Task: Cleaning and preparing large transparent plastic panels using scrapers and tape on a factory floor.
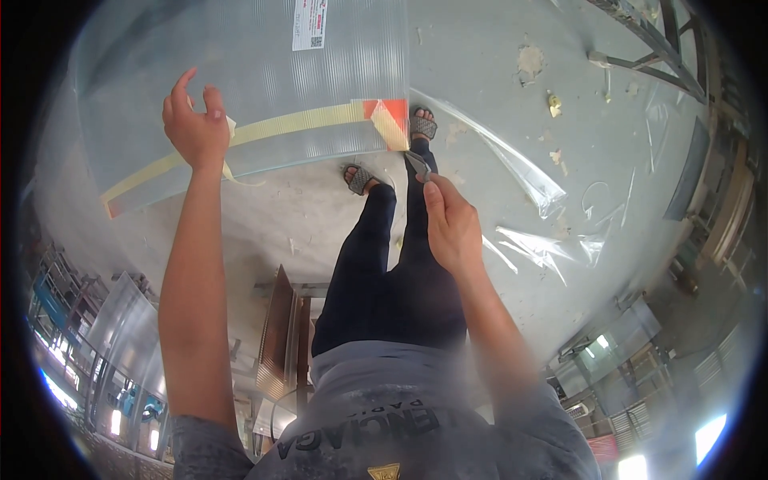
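Note:
A ribbed translucent plastic sheet (264, 72) lies in front of me, with pale yellow tape (296, 122) running along its near edge. At its near right corner is an orange-red patch (394, 110), partly covered by a tape end. Over the sheet, my left hand (198, 128) curls around a mostly hidden pale yellow roll of tape (231, 126), and a loose tail dangles below it. My right hand (454, 224) grips a small dark grey utility knife (418, 165), its tip close to the sheet's near right corner.
Crumpled clear plastic film (532, 188) and small yellow scraps (554, 104) lie on the grey floor to the right. A metal frame (656, 44) stands at the far right. Brown panels (276, 332) lean near my left leg. My sandalled feet are by the sheet's edge.

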A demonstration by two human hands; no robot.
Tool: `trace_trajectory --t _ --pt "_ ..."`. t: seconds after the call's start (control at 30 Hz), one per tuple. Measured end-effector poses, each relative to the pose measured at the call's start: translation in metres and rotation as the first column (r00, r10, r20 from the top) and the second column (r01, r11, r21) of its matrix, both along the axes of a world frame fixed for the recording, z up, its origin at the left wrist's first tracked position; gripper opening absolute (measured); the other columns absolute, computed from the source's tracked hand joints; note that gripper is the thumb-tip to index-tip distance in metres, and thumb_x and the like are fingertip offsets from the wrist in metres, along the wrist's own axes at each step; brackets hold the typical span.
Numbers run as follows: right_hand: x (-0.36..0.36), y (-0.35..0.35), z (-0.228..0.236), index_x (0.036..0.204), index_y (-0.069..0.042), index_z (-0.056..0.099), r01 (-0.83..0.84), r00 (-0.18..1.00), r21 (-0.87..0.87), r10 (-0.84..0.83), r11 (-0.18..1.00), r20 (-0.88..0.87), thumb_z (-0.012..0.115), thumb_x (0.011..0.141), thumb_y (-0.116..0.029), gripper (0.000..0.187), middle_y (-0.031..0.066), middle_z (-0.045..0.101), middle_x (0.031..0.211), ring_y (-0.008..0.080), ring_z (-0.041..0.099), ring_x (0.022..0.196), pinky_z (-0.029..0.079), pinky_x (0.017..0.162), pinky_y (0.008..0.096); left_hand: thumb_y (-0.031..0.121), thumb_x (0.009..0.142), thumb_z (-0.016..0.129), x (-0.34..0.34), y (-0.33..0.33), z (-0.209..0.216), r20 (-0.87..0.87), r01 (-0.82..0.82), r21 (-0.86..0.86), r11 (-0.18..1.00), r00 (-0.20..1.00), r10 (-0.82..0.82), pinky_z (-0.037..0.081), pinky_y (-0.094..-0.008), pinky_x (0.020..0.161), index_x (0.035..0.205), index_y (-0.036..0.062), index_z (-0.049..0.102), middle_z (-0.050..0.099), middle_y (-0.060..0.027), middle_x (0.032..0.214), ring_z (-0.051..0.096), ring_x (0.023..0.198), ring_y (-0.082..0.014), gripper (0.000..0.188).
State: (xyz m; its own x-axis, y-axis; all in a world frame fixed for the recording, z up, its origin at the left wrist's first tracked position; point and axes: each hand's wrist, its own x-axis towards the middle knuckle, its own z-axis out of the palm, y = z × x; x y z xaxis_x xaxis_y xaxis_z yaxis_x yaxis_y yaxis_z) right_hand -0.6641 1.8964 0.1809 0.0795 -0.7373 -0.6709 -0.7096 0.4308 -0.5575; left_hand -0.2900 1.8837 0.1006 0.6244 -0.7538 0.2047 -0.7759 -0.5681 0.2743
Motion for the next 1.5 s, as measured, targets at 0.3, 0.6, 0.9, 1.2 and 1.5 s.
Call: trace_trajectory --t 0.3,0.6,0.9,1.2,1.5 --pt "0.003 -0.01 0.003 0.121 -0.008 0.066 0.011 1.0 -0.032 -0.012 0.999 -0.015 0.046 0.106 -0.035 0.037 0.0098 0.055 0.07 0.0187 0.055 0.067 0.046 0.069 0.0326 0.026 0.086 0.063 0.001 0.0 0.001 -0.01 0.002 -0.005 1.0 1.0 -0.002 0.046 -0.0394 0.091 0.123 0.0207 0.064 0.056 -0.0048 0.098 0.055 0.095 -0.0234 0.038" --pt "-0.002 -0.017 0.006 0.121 -0.011 0.065 -0.125 0.987 0.004 0.124 0.992 -0.097 0.047 0.105 -0.034 0.033 0.0123 0.058 0.069 0.028 0.059 0.065 0.048 0.068 0.0363 0.027 0.086 0.063 -0.001 0.001 -0.002 0.001 0.005 -0.026 1.0 1.0 -0.005 0.046 -0.0397 0.09 0.123 0.0218 0.064 0.054 -0.0039 0.095 0.055 0.094 -0.0234 0.038" --pt "-0.008 -0.033 -0.001 0.121 -0.012 0.063 -0.29 0.952 -0.027 0.285 0.957 -0.113 0.045 0.104 -0.035 0.034 0.0218 0.068 0.086 0.044 0.065 0.087 0.05 0.076 0.0484 0.027 0.086 0.062 -0.003 0.001 -0.002 0.026 -0.015 0.008 1.0 1.0 0.015 0.046 -0.0397 0.088 0.124 0.022 0.064 0.052 -0.0043 0.093 0.055 0.093 -0.0234 0.038" --pt "0.006 -0.055 -0.02 0.122 -0.013 0.061 -0.276 0.957 0.03 0.278 0.961 -0.081 0.044 0.104 -0.037 0.035 0.0227 0.07 0.093 0.0448 0.065 0.09 0.051 0.078 0.0519 0.023 0.085 0.063 -0.001 -0.001 -0.002 0.04 0.028 -0.037 0.999 0.999 -0.027 0.046 -0.0381 0.082 0.123 0.0207 0.064 0.051 -0.0045 0.091 0.053 0.086 -0.0225 0.038" --pt "0.042 -0.139 -0.039 0.123 -0.013 0.061 -0.332 0.939 -0.161 0.309 0.929 -0.153 0.042 0.104 -0.037 0.036 0.0231 0.069 0.097 0.0453 0.065 0.091 0.051 0.079 0.0537 0.018 0.082 0.065 -0.004 -0.008 0.001 0.05 0.119 -0.107 0.987 0.992 -0.115 0.044 -0.0372 0.079 0.123 0.0153 0.063 0.047 -0.0035 0.084 0.049 0.082 -0.0226 0.041"
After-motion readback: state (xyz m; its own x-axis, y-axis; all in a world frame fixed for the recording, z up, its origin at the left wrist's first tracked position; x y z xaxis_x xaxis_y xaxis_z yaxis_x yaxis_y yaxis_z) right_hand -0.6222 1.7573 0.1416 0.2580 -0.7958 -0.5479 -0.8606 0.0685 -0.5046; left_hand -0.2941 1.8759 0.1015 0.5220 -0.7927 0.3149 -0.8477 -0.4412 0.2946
